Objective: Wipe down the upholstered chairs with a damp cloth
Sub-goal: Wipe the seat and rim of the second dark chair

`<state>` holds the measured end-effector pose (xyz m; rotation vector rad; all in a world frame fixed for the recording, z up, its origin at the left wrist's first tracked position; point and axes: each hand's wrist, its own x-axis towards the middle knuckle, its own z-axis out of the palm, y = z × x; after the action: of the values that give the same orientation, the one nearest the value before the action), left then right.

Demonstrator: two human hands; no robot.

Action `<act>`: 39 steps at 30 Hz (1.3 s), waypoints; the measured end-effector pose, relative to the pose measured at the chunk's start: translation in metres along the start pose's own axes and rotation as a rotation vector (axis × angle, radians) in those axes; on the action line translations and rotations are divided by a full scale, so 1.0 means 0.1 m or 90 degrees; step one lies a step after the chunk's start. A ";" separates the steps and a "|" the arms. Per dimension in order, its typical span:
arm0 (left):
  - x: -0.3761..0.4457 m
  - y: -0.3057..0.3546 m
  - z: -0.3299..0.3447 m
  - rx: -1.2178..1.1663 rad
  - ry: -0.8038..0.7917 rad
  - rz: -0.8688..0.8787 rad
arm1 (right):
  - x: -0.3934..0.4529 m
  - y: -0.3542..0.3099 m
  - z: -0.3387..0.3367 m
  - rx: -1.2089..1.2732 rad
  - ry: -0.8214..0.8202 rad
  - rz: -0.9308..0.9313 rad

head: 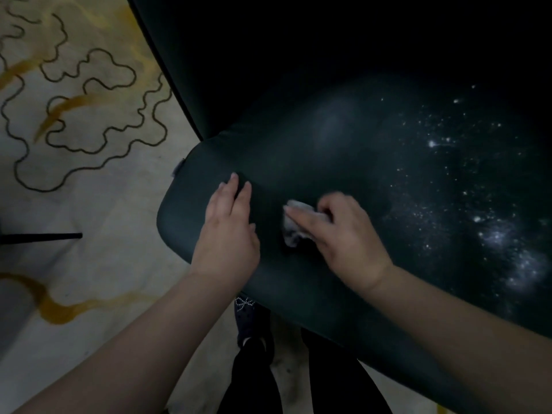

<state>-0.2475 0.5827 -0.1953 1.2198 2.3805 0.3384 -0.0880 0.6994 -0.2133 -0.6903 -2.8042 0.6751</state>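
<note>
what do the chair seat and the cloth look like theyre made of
Chair seat: smooth dark green upholstery, probably leather or vinyl, judging by its soft sheen and lack of visible weave; white specks dot its right side.
Cloth: a small, pale, crumpled soft fabric wad, bunched under the right hand; its weave is too blurred to tell.

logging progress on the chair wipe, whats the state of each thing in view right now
chair seat: dark, white specks on its right side, left part looks clean
cloth: bunched up, pressed on the seat
right hand: grips the cloth
left hand: flat on the seat, fingers straight
rug: lying flat beside the chair
</note>
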 end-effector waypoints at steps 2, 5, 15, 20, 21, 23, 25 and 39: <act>-0.01 0.01 0.00 0.006 -0.007 0.004 | -0.04 0.23 -0.14 -0.004 0.044 0.088; -0.01 0.05 0.00 0.012 -0.008 0.012 | 0.26 0.43 -0.16 -0.001 0.166 0.172; 0.01 0.12 -0.08 0.032 -0.049 0.053 | -0.45 0.12 -0.06 -0.014 0.042 -0.004; 0.00 0.15 -0.04 0.048 -0.054 0.054 | -0.09 0.42 -0.13 -0.014 0.182 0.202; 0.00 0.16 -0.02 0.053 -0.050 0.053 | -0.01 0.34 -0.08 0.008 0.200 0.231; -0.01 0.17 0.00 0.060 -0.045 0.050 | -0.04 0.09 0.06 0.034 0.193 0.224; -0.01 0.18 0.01 0.063 -0.050 0.045 | -0.31 -0.13 0.19 0.023 0.138 0.150; 0.12 0.31 0.03 0.106 -0.047 0.112 | -0.54 0.03 0.07 0.026 0.143 0.201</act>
<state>-0.2303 0.6105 -0.1888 1.4958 2.2814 0.1469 -0.0413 0.6735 -0.2237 -1.1388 -2.4951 0.6549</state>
